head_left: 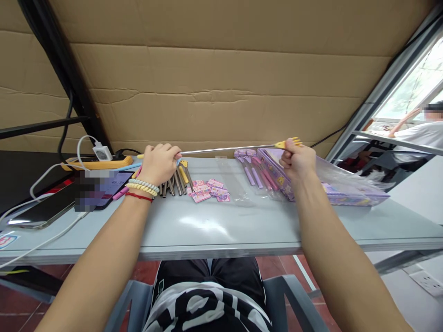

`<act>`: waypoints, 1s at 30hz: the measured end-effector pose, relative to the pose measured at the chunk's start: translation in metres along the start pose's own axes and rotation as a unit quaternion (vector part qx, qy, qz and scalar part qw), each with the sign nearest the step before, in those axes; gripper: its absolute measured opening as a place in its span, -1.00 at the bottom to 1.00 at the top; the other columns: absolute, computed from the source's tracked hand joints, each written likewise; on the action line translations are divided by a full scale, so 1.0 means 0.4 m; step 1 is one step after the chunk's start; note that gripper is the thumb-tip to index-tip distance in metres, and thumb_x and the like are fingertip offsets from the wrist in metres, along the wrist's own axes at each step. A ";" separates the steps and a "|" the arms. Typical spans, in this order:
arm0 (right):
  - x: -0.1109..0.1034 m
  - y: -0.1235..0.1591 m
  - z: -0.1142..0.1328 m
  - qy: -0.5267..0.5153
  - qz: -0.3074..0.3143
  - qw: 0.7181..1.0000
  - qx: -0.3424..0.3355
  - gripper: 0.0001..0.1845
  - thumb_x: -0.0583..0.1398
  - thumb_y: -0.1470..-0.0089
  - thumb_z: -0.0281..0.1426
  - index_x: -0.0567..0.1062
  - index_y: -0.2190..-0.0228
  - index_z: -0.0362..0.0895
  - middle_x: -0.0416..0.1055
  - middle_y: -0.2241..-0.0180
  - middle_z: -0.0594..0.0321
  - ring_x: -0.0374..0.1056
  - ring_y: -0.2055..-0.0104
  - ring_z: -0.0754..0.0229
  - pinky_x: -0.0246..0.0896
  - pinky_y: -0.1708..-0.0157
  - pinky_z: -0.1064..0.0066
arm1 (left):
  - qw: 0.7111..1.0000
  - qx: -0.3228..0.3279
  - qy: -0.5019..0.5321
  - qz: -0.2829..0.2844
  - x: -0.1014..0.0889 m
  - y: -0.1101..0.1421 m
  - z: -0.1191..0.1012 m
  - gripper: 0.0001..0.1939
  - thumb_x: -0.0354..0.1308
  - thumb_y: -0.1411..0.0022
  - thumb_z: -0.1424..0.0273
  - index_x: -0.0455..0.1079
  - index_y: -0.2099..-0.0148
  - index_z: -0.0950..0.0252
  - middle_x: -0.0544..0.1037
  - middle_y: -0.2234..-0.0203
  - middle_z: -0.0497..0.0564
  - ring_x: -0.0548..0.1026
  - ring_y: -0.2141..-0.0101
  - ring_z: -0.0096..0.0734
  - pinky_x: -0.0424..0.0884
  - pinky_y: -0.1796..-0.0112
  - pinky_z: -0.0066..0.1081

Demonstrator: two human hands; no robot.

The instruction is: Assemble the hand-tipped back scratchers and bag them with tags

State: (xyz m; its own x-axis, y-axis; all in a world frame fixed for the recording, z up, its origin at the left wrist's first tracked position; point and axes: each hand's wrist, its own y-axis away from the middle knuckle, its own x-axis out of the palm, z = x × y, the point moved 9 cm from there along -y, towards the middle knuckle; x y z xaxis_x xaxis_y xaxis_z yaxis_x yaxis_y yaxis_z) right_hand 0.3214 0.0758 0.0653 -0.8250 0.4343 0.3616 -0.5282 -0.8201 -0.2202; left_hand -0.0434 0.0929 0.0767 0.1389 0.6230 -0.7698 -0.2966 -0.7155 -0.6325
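Note:
Both my hands hold one telescopic back scratcher (228,149), pulled out long and level above the grey table (214,226). My left hand (158,162), with bead bracelets on the wrist, grips its handle end. My right hand (296,159) grips the yellow claw end. Under my left hand lies a fan of collapsed scratchers (175,182) with steel shafts. Small pink labels (207,189) are scattered between my hands. Purple and pink scratchers (256,170) lie just left of my right hand.
A stack of purple printed bags in clear plastic (346,191) sits at the right. Two phones (69,198), a charger (102,151) and an orange power strip (100,162) with white cables lie at the left. A cardboard wall stands behind. Another person (420,131) sits far right.

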 end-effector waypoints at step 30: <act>-0.162 -0.045 0.023 -0.115 -0.194 0.974 -0.017 -0.61 -0.02 -0.35 -0.30 0.08 0.53 -0.13 -0.12 0.74 0.50 -0.25 0.75 0.47 -0.37 0.73 0.57 | 0.994 -0.074 0.052 0.061 0.016 0.008 0.199 -0.62 -0.13 -0.28 0.33 0.46 0.07 0.32 0.56 0.13 0.17 0.43 0.01 -0.04 0.21 0.03 -0.12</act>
State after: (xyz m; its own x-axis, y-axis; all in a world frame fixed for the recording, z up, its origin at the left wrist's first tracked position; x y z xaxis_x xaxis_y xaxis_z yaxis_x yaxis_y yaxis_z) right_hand 0.3862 0.0591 0.0543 -0.4976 0.6103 0.6164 -0.8007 -0.5965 -0.0558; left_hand -0.1187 0.1199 0.0765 0.2101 0.4978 -0.8415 -0.1765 -0.8272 -0.5334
